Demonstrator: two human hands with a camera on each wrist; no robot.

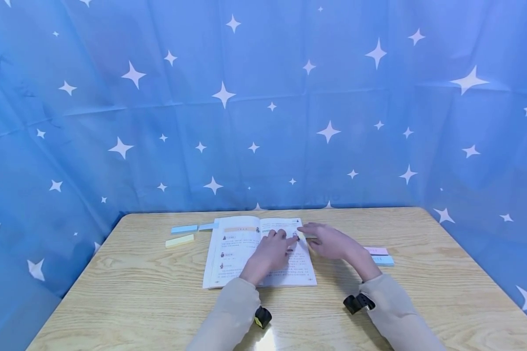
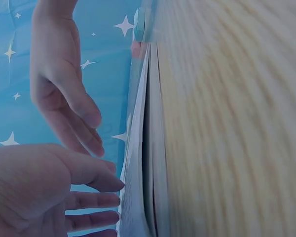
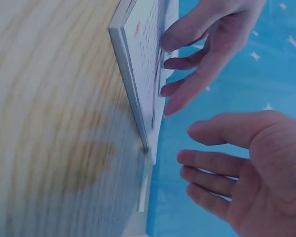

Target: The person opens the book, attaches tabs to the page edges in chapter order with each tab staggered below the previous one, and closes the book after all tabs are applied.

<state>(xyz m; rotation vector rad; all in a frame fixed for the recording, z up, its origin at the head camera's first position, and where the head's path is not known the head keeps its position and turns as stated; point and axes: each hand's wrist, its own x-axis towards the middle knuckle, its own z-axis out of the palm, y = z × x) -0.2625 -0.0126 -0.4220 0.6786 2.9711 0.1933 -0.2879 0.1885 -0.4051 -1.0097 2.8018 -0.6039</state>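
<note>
Both hands, left hand [image 1: 270,253] and right hand [image 1: 331,242], rest open-fingered on a thin, floppy open paperback book [image 1: 237,251]; hold its spine.

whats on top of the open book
The left hand rests with its fingers on the right page of the open book; the right hand hovers just beside it. The print beneath the left hand is covered.

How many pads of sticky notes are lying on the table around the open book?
5 pads show. Left of the book: a yellow pad, a blue pad and another blue pad against the book's top corner. Right of it: a pink pad and a blue pad. The hands may hide more.
</note>
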